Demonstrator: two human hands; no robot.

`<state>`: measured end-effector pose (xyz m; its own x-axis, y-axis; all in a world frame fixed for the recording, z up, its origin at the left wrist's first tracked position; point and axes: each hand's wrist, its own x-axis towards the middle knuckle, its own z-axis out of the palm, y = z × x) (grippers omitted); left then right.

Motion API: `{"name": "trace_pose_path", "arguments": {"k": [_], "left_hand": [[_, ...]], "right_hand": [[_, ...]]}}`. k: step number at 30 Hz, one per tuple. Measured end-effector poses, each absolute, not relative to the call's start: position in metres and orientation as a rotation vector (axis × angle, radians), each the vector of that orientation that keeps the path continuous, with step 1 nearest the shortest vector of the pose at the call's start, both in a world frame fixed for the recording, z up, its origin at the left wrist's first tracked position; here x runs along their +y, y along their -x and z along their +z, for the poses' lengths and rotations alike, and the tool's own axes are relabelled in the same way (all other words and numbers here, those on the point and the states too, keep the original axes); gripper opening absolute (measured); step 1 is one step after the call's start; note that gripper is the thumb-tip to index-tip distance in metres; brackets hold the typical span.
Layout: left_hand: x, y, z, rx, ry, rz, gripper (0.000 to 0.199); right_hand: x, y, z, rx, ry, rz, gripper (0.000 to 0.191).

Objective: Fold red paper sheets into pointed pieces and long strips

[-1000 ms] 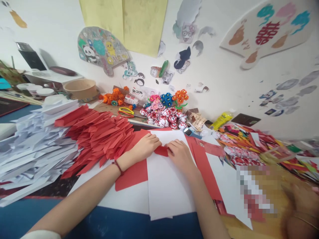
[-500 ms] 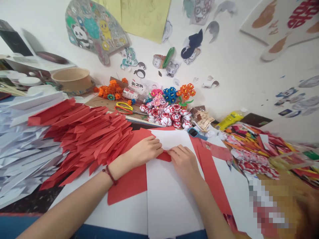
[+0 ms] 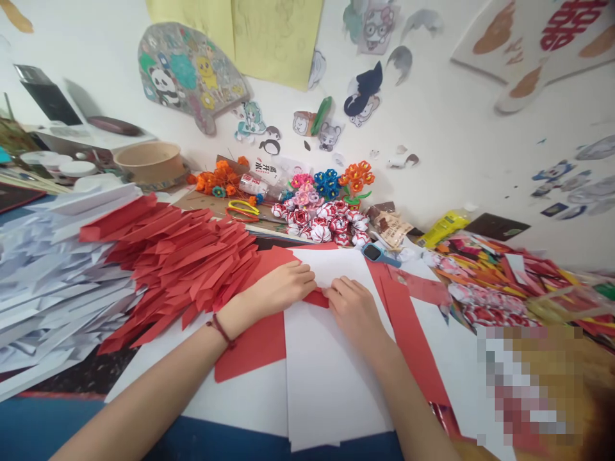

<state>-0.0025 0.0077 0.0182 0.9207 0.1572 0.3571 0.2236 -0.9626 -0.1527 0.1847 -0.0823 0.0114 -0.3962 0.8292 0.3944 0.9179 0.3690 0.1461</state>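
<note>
My left hand (image 3: 291,283) and my right hand (image 3: 350,306) meet over a stack of white paper sheets (image 3: 331,378). Between them is a small red piece of paper (image 3: 316,298), its left end under my left fingers and its right end pinched by my right fingertips. Both hands have curled fingers, which hide part of the piece. Under my left wrist lies a larger red sheet (image 3: 254,355).
Folded red paper strips (image 3: 192,256) and white paper strips (image 3: 52,288) are heaped at the left. Red-and-white paper flowers (image 3: 331,221) and a blue watch (image 3: 379,254) sit behind the sheets. Colourful paper pieces (image 3: 500,269) and a yellow packet (image 3: 442,229) are at the right.
The view has shifted slightly, so the heaps at the left appear further right. Both hands stay at the red paper piece with little visible movement.
</note>
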Motion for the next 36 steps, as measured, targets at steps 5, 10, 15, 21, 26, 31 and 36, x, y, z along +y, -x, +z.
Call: {"name": "trace_pose_path", "arguments": {"k": [5,10,15,21,26,31,36], "left_hand": [[0.009,0.001,0.017,-0.240,2.887,-0.482,0.023],[0.008,0.001,0.016,-0.262,2.904,-0.465,0.024],[0.004,0.001,0.019,-0.305,2.934,-0.438,0.019],[0.003,0.007,0.025,-0.409,2.996,-0.412,0.017],[0.004,0.016,0.027,-0.527,3.016,-0.439,0.024],[0.002,0.018,0.028,-0.573,3.024,-0.464,0.031],[-0.003,0.017,0.029,-0.563,3.004,-0.473,0.036]], "right_hand": [[-0.084,-0.184,0.011,-2.372,1.555,-0.529,0.021],[-0.084,-0.181,0.011,-2.347,1.577,-0.514,0.025],[-0.086,-0.175,0.014,-2.317,1.715,-0.469,0.025],[-0.093,-0.170,0.022,-2.271,1.926,-0.307,0.031],[-0.098,-0.174,0.024,-2.039,2.042,-0.094,0.041],[-0.099,-0.180,0.024,-1.860,2.061,0.103,0.036],[-0.100,-0.179,0.023,-1.903,1.964,0.104,0.041]]}}
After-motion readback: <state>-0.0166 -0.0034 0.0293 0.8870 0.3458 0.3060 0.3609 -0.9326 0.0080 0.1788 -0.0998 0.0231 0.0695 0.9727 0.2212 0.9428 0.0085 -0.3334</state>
